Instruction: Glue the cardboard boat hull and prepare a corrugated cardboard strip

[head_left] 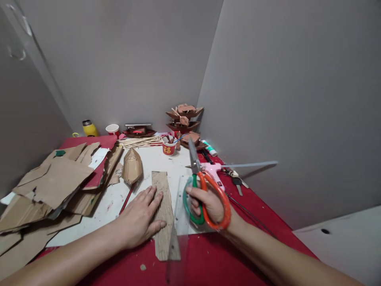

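Note:
My left hand (142,216) lies flat, fingers spread, on the left part of a long ridged cardboard strip (166,234). My right hand (210,200) is closed around the handles of a pair of scissors (222,198), one orange and one green. Their blades point up and away, above the white sheet. Just right of the strip, and partly over its lower end, lies a clear plastic ruler or set square (180,222); its full shape is hard to make out. Beyond my left hand sits a small cardboard boat hull (132,167).
Cardboard scraps (59,178) pile up at left. Farther back are thin sticks (139,142), a red paper cup (168,146), brown model boats (184,123) and a yellow bottle (89,128). A pink glue gun (212,171) and keys (238,182) lie at right, near the grey wall.

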`<state>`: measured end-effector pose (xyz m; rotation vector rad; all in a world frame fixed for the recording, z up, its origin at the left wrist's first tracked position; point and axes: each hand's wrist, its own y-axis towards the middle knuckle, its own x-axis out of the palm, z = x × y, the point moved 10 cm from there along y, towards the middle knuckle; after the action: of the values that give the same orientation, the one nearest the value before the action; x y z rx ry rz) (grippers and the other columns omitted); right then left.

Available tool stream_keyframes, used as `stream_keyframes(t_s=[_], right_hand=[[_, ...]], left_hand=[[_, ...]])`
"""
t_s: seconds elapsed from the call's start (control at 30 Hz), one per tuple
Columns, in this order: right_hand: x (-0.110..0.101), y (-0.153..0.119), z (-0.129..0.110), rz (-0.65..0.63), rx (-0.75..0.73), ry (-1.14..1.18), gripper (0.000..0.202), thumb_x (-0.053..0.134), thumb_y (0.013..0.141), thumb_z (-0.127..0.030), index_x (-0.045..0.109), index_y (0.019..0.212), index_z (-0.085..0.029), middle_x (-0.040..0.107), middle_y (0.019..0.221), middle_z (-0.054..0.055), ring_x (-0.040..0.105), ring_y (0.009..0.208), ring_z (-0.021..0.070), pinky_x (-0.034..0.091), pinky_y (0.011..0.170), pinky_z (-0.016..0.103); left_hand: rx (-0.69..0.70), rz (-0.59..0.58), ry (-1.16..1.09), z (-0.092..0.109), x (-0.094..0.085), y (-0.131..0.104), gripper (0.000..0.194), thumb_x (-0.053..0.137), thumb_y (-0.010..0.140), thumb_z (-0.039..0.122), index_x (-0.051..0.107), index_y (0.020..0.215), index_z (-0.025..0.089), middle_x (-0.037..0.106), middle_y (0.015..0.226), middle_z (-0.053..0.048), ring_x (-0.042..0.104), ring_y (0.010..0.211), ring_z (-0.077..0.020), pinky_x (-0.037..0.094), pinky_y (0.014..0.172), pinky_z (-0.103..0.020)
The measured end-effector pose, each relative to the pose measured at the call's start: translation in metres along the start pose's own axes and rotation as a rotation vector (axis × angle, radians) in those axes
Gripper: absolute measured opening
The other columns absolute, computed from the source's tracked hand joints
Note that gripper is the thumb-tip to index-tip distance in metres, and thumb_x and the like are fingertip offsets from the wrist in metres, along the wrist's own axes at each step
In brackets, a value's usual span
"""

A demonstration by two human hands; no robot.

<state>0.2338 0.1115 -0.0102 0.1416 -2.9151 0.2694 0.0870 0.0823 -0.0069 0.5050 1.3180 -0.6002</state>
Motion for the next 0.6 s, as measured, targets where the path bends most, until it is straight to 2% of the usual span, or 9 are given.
stream_keyframes(t_s=[0.1, 0.17, 0.27, 0.37, 0.43, 0.6], right_hand=[[0.010, 0.015, 0.010, -0.050, 0.039, -0.166, 0.036, 0.060, 0.076, -0.040, 0.047, 0.049, -0.018, 0.045, 0.037, -0.005, 0.041, 0.030, 0.0078, 0.031, 0.032, 0.018], [0.017, 0.026, 0.011, -0.065, 0.041, -0.228, 0.035, 0.059, 0.076, -0.037, 0.050, 0.049, -0.018, 0.047, 0.037, -0.004, 0.042, 0.031, 0.0080, 0.032, 0.032, 0.019], [0.025, 0.043, 0.013, -0.055, 0.042, -0.260, 0.033, 0.058, 0.076, -0.033, 0.050, 0.048, -0.017, 0.047, 0.038, -0.004, 0.043, 0.031, 0.0078, 0.033, 0.033, 0.018], [0.029, 0.059, 0.016, -0.039, 0.048, -0.273, 0.029, 0.057, 0.076, -0.032, 0.051, 0.052, -0.017, 0.047, 0.039, -0.005, 0.043, 0.031, 0.0079, 0.034, 0.033, 0.018], [0.030, 0.067, 0.018, -0.031, 0.051, -0.275, 0.029, 0.056, 0.077, -0.033, 0.051, 0.053, -0.017, 0.048, 0.039, -0.005, 0.043, 0.032, 0.0076, 0.035, 0.034, 0.018], [0.030, 0.076, 0.020, -0.051, 0.099, -0.284, 0.027, 0.058, 0.076, -0.035, 0.056, 0.058, -0.014, 0.058, 0.048, -0.001, 0.054, 0.038, 0.0102, 0.039, 0.036, 0.018]], left_hand=[[0.015, 0.013, -0.077, -0.006, -0.004, 0.002, 0.064, 0.044, 0.092, 0.046, 0.033, 0.145, 0.012, 0.029, 0.151, -0.022, 0.029, 0.139, -0.0328, 0.032, 0.110, -0.052], [-0.034, 0.034, -0.154, -0.017, -0.008, 0.004, 0.060, 0.036, 0.095, 0.043, 0.032, 0.145, 0.010, 0.034, 0.150, -0.020, 0.032, 0.138, -0.0288, 0.033, 0.111, -0.048], [-0.102, 0.104, -0.231, -0.031, -0.013, 0.006, 0.058, 0.026, 0.098, 0.041, 0.028, 0.146, 0.009, 0.031, 0.152, -0.018, 0.028, 0.140, -0.0239, 0.031, 0.113, -0.045], [-0.023, 0.159, -0.211, -0.026, -0.013, 0.005, 0.060, 0.034, 0.097, 0.040, 0.020, 0.150, 0.016, 0.020, 0.156, -0.015, 0.020, 0.143, -0.0260, 0.032, 0.112, -0.048], [0.051, 0.166, -0.176, -0.019, -0.007, 0.004, 0.065, 0.044, 0.093, 0.038, 0.017, 0.150, 0.021, 0.017, 0.157, -0.015, 0.021, 0.142, -0.0294, 0.037, 0.108, -0.050], [0.093, 0.121, -0.100, -0.013, 0.010, 0.006, 0.076, 0.058, 0.085, 0.034, 0.022, 0.149, 0.017, 0.025, 0.152, -0.022, 0.029, 0.138, -0.0336, 0.043, 0.103, -0.049]])
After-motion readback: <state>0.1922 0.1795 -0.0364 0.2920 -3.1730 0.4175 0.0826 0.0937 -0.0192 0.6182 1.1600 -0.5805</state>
